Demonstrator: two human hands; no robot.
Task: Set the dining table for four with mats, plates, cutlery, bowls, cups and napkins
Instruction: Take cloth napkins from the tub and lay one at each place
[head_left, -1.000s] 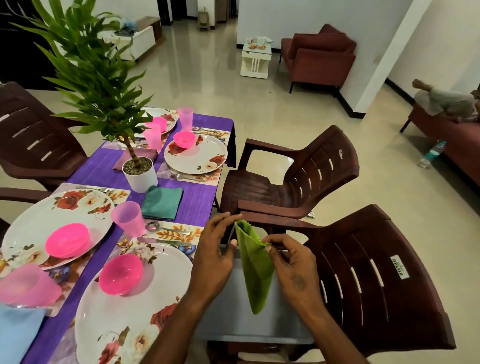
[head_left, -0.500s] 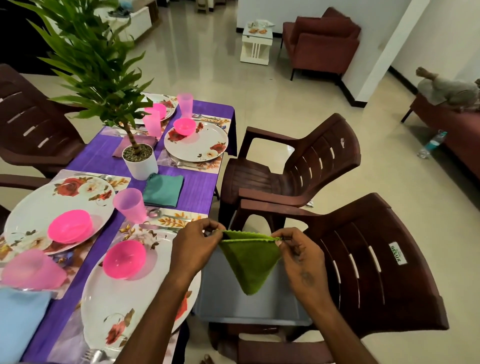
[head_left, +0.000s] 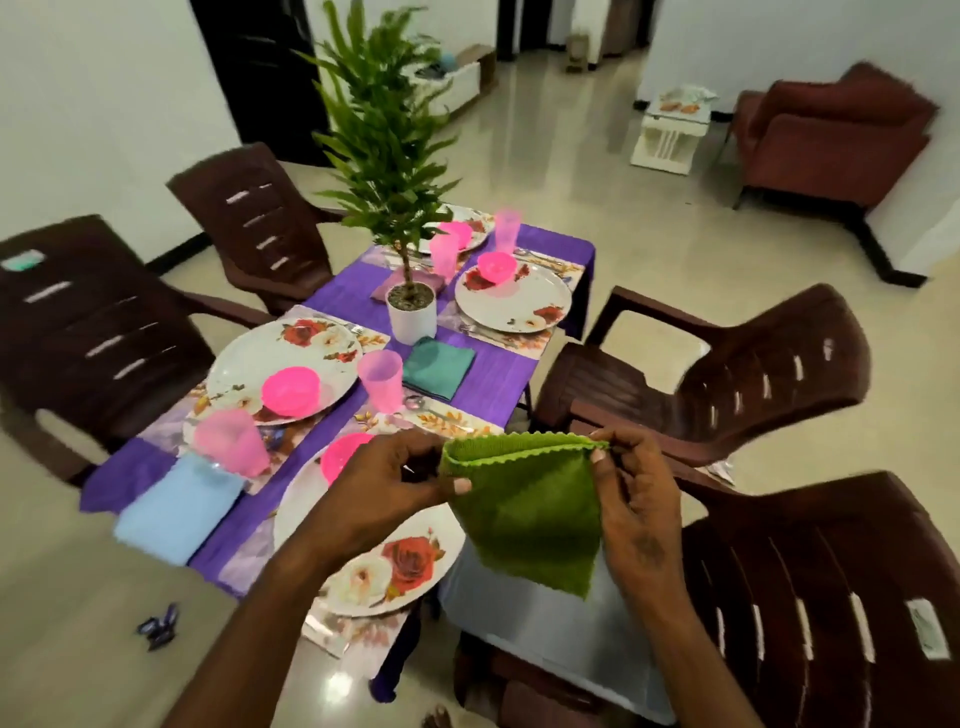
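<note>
- Dining table with purple cloth, set with floral mats; brown plastic chairs around it, nearest one at lower right.
- Potted plant in white pot at table centre.
- Four floral plates: near plate under left forearm, left plate, far right plate, far left plate partly hidden behind plant.
- Green napkin held up in the air, off the table's near right corner, above a grey surface on the chair seat; folded, top edge stretched level between both hands, lower part hangs to a point.
- Light blue napkin flat at near left table edge; teal napkin flat just beside plant pot.
- Left hand clamped on the green napkin's left top corner, thumb pressed on cloth.
- Right hand pinches the right top corner between thumb and fingers.
- Pink bowls on plates: left one, far one, near one partly behind left hand.
- Pink cups: beside teal napkin, tilted near blue napkin, at far end.
- Cutlery on the near mat, blurred.
</note>
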